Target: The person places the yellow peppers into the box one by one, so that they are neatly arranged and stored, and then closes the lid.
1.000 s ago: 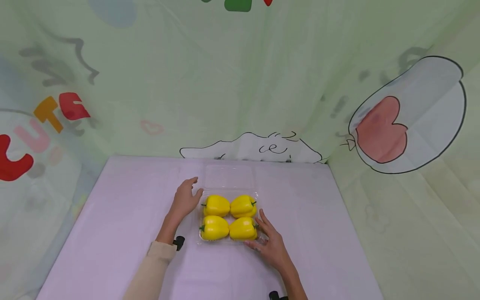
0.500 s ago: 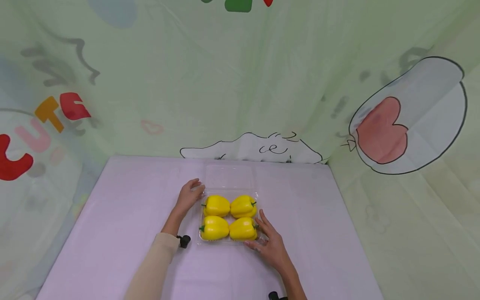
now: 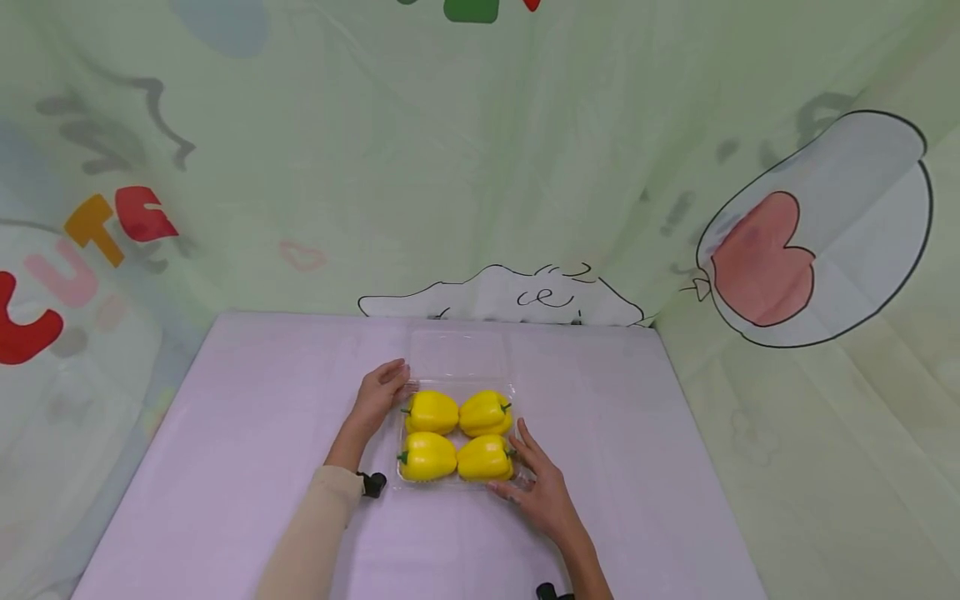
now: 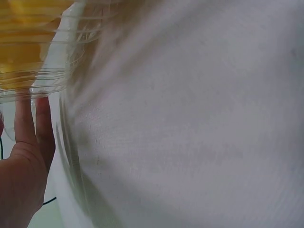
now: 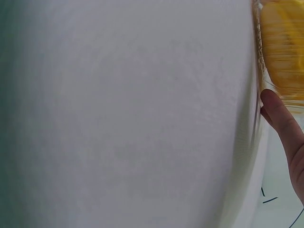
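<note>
A clear plastic clamshell box (image 3: 397,479) lies on the table with its lid (image 3: 459,354) folded back flat behind it. Several yellow bell peppers (image 3: 427,457) with green stems fill the box in two rows. At the back left corner, near the hinge, my left hand (image 3: 377,393) touches the box. The left wrist view shows two of its fingers (image 4: 24,118) straight against the plastic. My right hand (image 3: 543,492) rests spread at the front right corner, its thumb by the front rim and its fingers along the right side. In the right wrist view a fingertip (image 5: 268,96) meets the box edge.
A pale lilac cloth covers the table (image 3: 285,375), on which the box sits near the middle. Behind and beside it hangs a light green printed curtain (image 3: 480,167). A small black device (image 3: 372,484) is strapped at my left wrist, another (image 3: 550,592) near the right.
My left hand has moved slightly right and its fingers have drawn in to the box's back left corner. The right hand, the peppers and the box stay where they were.
</note>
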Demonstrator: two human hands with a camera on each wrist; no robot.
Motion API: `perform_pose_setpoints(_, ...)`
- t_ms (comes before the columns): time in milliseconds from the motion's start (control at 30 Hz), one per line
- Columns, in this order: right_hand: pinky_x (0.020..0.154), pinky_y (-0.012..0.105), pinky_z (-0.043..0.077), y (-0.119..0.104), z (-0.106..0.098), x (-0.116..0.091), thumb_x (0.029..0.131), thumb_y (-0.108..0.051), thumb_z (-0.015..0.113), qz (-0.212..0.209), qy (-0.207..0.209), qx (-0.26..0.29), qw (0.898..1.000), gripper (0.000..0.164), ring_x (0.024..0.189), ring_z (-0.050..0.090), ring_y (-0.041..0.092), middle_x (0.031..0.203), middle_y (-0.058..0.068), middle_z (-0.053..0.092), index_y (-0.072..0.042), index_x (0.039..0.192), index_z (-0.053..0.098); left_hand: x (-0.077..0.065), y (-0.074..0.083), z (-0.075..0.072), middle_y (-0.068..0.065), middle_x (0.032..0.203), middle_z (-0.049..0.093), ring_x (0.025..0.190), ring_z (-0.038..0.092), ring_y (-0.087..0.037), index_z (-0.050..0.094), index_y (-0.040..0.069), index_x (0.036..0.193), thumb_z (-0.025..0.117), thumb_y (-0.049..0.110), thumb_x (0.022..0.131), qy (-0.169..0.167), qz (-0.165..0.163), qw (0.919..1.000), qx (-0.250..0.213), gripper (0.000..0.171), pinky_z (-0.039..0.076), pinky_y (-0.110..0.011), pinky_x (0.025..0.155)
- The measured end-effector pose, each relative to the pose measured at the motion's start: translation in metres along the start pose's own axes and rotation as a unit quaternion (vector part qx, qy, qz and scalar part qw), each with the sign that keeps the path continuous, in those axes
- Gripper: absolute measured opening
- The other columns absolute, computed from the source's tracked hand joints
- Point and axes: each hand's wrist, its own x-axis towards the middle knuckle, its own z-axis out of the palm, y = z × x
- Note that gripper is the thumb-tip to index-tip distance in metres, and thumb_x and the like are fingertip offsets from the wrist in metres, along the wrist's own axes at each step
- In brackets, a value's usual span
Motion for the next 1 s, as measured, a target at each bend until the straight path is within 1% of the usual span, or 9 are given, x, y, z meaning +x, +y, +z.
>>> perform_pose_setpoints(100, 0.108, 0.039, 0.058, 0.000, 0.000, 0.000, 0.082, -0.031, 0.091, -0.003, 0.001, -0.005, 1.000, 0.090, 0.156, 0.043, 0.037, 0.178, 0.000, 0.025, -0.013, 0.159, 0.049, 0.000, -0.001, -0.001, -0.018, 0.162, 0.049, 0.124, 0.070, -0.020, 0.045, 0.009, 0.160, 0.060, 0.027, 0.109, -0.004, -0.003, 0.9999, -0.016, 0.055, 0.058, -0.022, 0.104)
perform_pose_setpoints(167, 0.109, 0.041, 0.057, 0.000, 0.000, 0.000, 0.082, -0.031, 0.091, -0.005, 0.002, -0.008, 1.000, 0.090, 0.157, 0.041, 0.037, 0.178, 0.000, 0.025, -0.013, 0.159, 0.049, 0.000, -0.001, -0.001, -0.019, 0.162, 0.049, 0.117, 0.073, -0.015, 0.045, 0.008, 0.160, 0.060, 0.024, 0.109, -0.008, -0.004, 0.9993, -0.036, 0.055, 0.060, -0.019, 0.098)
perform_pose_setpoints(267, 0.110, 0.043, 0.057, 0.000, -0.001, -0.001, 0.082, -0.030, 0.092, -0.010, 0.003, -0.010, 1.000, 0.089, 0.159, 0.038, 0.037, 0.178, 0.001, 0.026, -0.012, 0.159, 0.049, 0.000, -0.001, -0.001, -0.016, 0.162, 0.050, 0.109, 0.075, -0.010, 0.045, 0.010, 0.160, 0.061, 0.022, 0.108, -0.010, -0.009, 0.9978, -0.065, 0.055, 0.061, -0.018, 0.096)
perform_pose_setpoints(367, 0.111, 0.046, 0.055, -0.001, -0.001, -0.001, 0.082, -0.031, 0.092, -0.013, 0.004, -0.012, 1.000, 0.090, 0.160, 0.036, 0.036, 0.178, 0.001, 0.026, -0.011, 0.158, 0.050, 0.001, -0.002, -0.001, -0.014, 0.164, 0.048, 0.111, 0.075, -0.012, 0.045, 0.011, 0.160, 0.061, 0.017, 0.108, -0.014, -0.007, 0.9956, -0.092, 0.055, 0.060, -0.020, 0.098)
perform_pose_setpoints(500, 0.114, 0.049, 0.053, -0.001, -0.001, -0.001, 0.082, -0.032, 0.092, -0.016, 0.006, -0.019, 1.000, 0.090, 0.161, 0.034, 0.036, 0.178, 0.001, 0.026, -0.010, 0.158, 0.050, 0.001, -0.003, -0.002, -0.014, 0.167, 0.045, 0.122, 0.072, -0.021, 0.044, 0.012, 0.161, 0.061, 0.010, 0.107, -0.018, 0.002, 0.9924, -0.122, 0.057, 0.060, -0.024, 0.101)
perform_pose_setpoints(567, 0.113, 0.048, 0.053, 0.000, -0.001, -0.001, 0.082, -0.032, 0.092, -0.016, 0.007, -0.017, 1.000, 0.089, 0.161, 0.034, 0.036, 0.178, 0.001, 0.026, -0.010, 0.158, 0.050, 0.001, -0.002, -0.002, -0.014, 0.168, 0.043, 0.126, 0.070, -0.023, 0.043, 0.012, 0.161, 0.062, 0.008, 0.106, -0.019, 0.008, 0.9920, -0.124, 0.058, 0.061, -0.025, 0.101)
perform_pose_setpoints(700, 0.111, 0.046, 0.055, 0.000, 0.000, -0.001, 0.082, -0.031, 0.092, -0.014, 0.006, -0.007, 1.000, 0.089, 0.160, 0.036, 0.037, 0.178, 0.001, 0.025, -0.012, 0.158, 0.050, 0.000, 0.001, -0.003, -0.013, 0.168, 0.043, 0.124, 0.070, -0.023, 0.043, 0.012, 0.161, 0.063, 0.007, 0.105, -0.016, 0.019, 0.9926, -0.119, 0.059, 0.063, -0.025, 0.096)
perform_pose_setpoints(800, 0.113, 0.046, 0.053, -0.001, 0.001, -0.001, 0.082, -0.031, 0.092, -0.016, 0.007, -0.013, 1.000, 0.088, 0.161, 0.034, 0.036, 0.178, 0.000, 0.026, -0.011, 0.157, 0.051, 0.000, 0.003, -0.004, -0.012, 0.167, 0.045, 0.124, 0.070, -0.024, 0.044, 0.012, 0.160, 0.065, 0.007, 0.104, -0.017, 0.029, 0.9926, -0.117, 0.060, 0.064, -0.024, 0.092)
perform_pose_setpoints(1000, 0.117, 0.051, 0.049, -0.002, 0.000, -0.002, 0.081, -0.032, 0.092, -0.021, 0.013, -0.025, 0.999, 0.089, 0.162, 0.032, 0.035, 0.177, 0.000, 0.027, -0.009, 0.157, 0.052, -0.005, 0.008, -0.003, -0.012, 0.164, 0.048, 0.110, 0.074, -0.009, 0.048, 0.009, 0.154, 0.063, 0.005, 0.105, -0.025, 0.054, 0.9911, -0.119, 0.052, 0.063, -0.033, 0.099)
